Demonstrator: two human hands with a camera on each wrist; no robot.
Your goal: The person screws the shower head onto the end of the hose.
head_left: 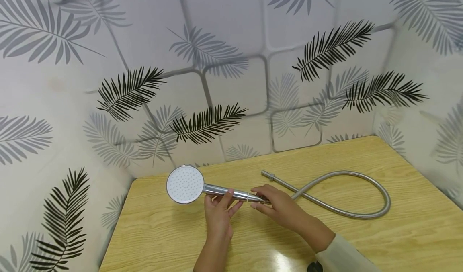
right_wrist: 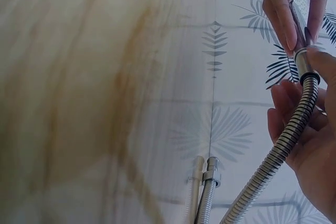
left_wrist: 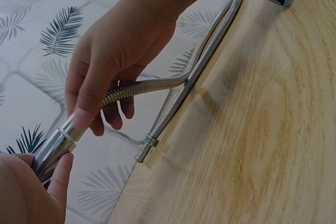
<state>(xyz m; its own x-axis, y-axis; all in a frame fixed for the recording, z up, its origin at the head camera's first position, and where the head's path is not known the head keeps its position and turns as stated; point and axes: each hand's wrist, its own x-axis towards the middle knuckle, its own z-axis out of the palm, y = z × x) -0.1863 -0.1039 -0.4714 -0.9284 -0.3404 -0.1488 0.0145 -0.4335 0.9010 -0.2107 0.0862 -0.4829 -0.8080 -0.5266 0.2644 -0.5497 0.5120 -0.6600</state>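
A chrome shower head (head_left: 185, 184) with a round white spray face is held above the wooden table. My left hand (head_left: 218, 215) grips its handle (head_left: 220, 191), thumb on top and fingers beneath. At the handle's lower end, my right hand (head_left: 283, 207) pinches the smooth metal connector (right_wrist: 304, 66) of a ribbed shower hose (head_left: 387, 199). The connector sits in line with the handle, right at its end. From there the hose runs under my right palm and loops to the right on the table. Its other end, with a metal nut (left_wrist: 150, 140), lies loose behind my right hand.
The light wooden table (head_left: 155, 228) meets a wall (head_left: 231, 91) printed with leaf patterns along its back edge. A small black object (head_left: 314, 267) shows beside my right sleeve (head_left: 343, 256) at the bottom of the head view.
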